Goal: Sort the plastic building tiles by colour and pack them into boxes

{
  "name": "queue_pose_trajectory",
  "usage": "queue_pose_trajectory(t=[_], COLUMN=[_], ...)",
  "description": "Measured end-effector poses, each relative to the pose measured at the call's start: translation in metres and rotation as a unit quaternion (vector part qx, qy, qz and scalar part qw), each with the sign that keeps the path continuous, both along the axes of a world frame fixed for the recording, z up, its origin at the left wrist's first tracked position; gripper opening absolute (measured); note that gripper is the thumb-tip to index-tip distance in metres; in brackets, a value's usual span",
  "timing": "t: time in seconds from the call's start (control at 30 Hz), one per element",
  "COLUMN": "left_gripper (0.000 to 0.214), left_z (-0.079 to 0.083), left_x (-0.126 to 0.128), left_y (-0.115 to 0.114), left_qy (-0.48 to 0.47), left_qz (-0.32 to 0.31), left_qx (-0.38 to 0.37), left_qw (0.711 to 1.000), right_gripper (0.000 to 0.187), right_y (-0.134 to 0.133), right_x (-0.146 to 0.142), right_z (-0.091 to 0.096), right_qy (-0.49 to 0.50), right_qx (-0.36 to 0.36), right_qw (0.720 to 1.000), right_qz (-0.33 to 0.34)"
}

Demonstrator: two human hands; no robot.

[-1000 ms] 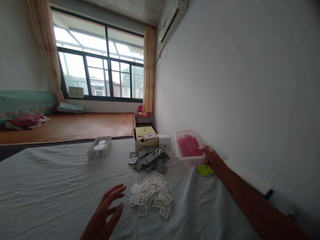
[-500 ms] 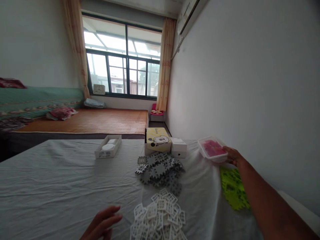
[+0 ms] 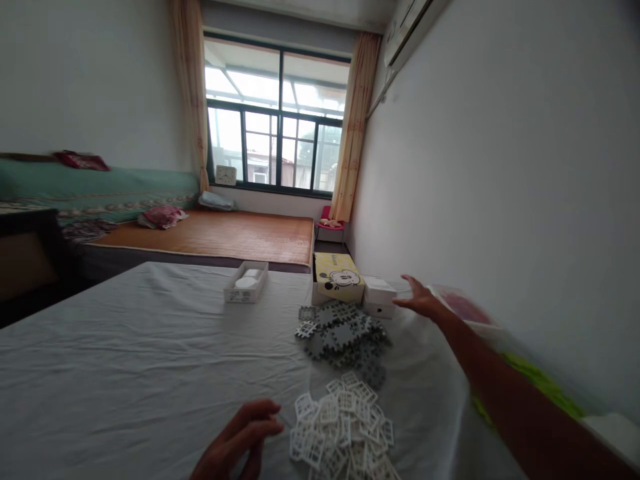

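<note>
My right hand [image 3: 420, 301] reaches over the far right of the table with thumb and fingers spread, holding nothing. Its fingertips are beside a small white box [image 3: 381, 298]; whether they touch it I cannot tell. Behind that wrist is a clear plastic container [image 3: 463, 305] with pink contents, partly covered by the forearm. My left hand [image 3: 243, 437] hovers low at the front, empty, its fingers loosely bent and apart. Just right of it lies a heap of white lattice pieces [image 3: 343, 427]. Beyond the heap are grey interlocking tiles [image 3: 345, 333].
A yellow cartoon-print box [image 3: 340, 277] stands behind the grey tiles. An open white box [image 3: 245, 287] with white items sits farther left. Bright green pieces [image 3: 540, 380] lie at the right, partly under my forearm. A wall [image 3: 500, 167] borders the right side.
My right hand has let go of the plastic container and moved left to the small white box, fingers spreading. The view has turned left. My left hand stays low near the white pieces.
</note>
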State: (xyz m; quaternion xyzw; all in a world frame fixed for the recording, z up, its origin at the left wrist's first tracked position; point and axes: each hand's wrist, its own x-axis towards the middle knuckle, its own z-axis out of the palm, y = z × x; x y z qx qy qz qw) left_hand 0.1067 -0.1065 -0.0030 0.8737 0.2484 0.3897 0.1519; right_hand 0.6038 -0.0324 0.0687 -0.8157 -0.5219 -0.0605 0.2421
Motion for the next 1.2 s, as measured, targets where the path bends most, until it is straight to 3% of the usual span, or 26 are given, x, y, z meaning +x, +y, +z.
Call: queue_pose_trajectory(t=[0.07,0.17,0.3,0.57,0.8,0.93,1.07,1.2], left_gripper=[0.033,0.036,0.039,0.037,0.037,0.034,0.031,0.026], left_z=[0.004,0.007,0.010,0.016,0.020,0.020,0.022,0.031], left_x=[0.001,0.000,0.000,-0.003,-0.003,-0.003,-0.003,-0.009], left_y=[-0.006,-0.012,-0.016,-0.019,-0.024,-0.025,-0.018,-0.005], left_qy=[-0.002,-0.004,-0.016,-0.022,-0.036,-0.034,-0.054,-0.102], left_qz=[-0.001,-0.019,-0.054,-0.084,-0.079,-0.077,-0.052,-0.016], left_qx=[-0.027,-0.055,-0.079,-0.107,-0.099,-0.090,-0.083,-0.087], left_qw=[1.000,0.998,0.995,0.990,0.991,0.992,0.994,0.991], right_gripper=[0.090,0.101,0.096,0.081,0.078,0.076,0.072,0.077], right_y=[0.023,0.041,0.048,0.045,-0.020,-0.074,-0.128,-0.178], right_x=[-0.036,-0.065,-0.069,-0.068,-0.049,-0.062,-0.111,-0.192], right_z=[-0.019,-0.044,-0.059,-0.060,-0.036,-0.012,0.006,0.010], right_qy=[0.003,0.014,0.047,0.045,0.008,-0.019,0.012,0.145], right_qx=[-0.014,-0.002,0.028,0.067,0.110,0.190,0.225,0.167], right_qw=[1.000,1.000,0.995,0.992,0.988,0.980,0.973,0.959], right_qz=[0.027,-0.017,-0.080,-0.095,-0.108,-0.054,0.047,0.179])
